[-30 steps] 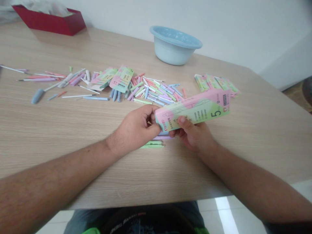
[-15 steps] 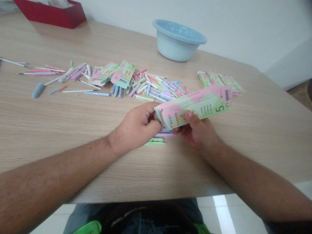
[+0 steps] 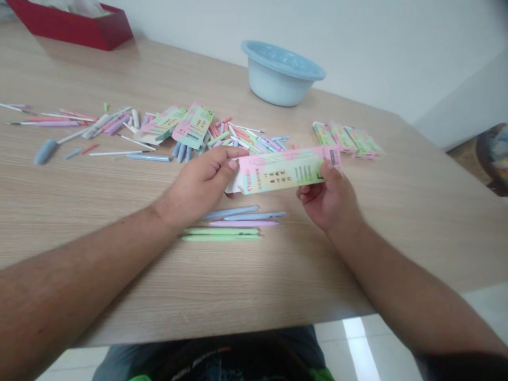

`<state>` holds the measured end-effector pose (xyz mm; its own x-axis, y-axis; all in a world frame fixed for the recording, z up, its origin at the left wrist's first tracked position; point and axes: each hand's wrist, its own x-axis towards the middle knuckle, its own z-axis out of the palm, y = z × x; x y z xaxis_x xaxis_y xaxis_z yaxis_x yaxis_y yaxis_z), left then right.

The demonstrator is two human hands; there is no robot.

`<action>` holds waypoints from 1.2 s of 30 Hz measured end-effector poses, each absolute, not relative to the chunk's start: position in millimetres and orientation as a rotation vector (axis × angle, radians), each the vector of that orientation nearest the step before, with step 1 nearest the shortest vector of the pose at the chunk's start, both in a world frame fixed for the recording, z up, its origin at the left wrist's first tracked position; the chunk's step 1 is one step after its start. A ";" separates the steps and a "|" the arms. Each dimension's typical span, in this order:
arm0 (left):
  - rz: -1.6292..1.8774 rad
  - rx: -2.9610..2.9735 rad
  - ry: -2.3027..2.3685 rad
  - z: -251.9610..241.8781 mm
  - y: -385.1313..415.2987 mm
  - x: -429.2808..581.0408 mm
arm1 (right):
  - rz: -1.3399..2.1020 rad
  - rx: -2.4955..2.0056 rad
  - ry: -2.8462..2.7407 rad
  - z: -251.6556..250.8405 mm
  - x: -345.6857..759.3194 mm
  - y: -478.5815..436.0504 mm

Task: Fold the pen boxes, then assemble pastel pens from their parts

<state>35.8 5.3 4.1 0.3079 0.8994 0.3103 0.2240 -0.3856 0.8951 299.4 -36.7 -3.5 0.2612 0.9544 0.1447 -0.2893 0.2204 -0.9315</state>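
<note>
The printed pen carton (image 3: 283, 172) is up in the air above the table (image 3: 297, 280), its long printed face turned towards me and its length running from one hand to the other. My left hand (image 3: 208, 177) pinches the left end, thumb in front at the pale end flap, probably to control that flap. My right hand (image 3: 335, 198) grips near the other end, thumb pressed on the face and fingers curled behind or below, which I think keeps the carton level and stops it twisting. Just below it on the tabletop lie two blue pens (image 3: 256, 216), a lilac pen (image 3: 244, 224) and two green pens (image 3: 222, 231), roughly side by side, perhaps so that each stays distinct and within easy reach of both hands. Beyond my left hand, two similar cartons (image 3: 193, 127) rest against a loose heap of coloured pen parts (image 3: 254, 142), which spreads off to the left. Further right, a group of matching cartons (image 3: 341, 137) sits close together, apparently kept away from the heap. At the back stand a blue basin (image 3: 280, 84) and a red box (image 3: 79, 33) with something whitish in it
</note>
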 end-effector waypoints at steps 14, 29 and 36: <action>1.128 0.949 0.637 17.0 27.0 23.5 | 1.512 -1.093 -0.873 3.1 299.3 -36.7; 0.897 1.267 0.413 12.8 -24.5 50.4 | 1.982 -1.000 -0.897 0.0 264.0 -72.0; 1.065 1.158 0.616 7.1 -21.3 56.4 | 1.704 -0.966 -1.253 -9.2 267.8 -70.9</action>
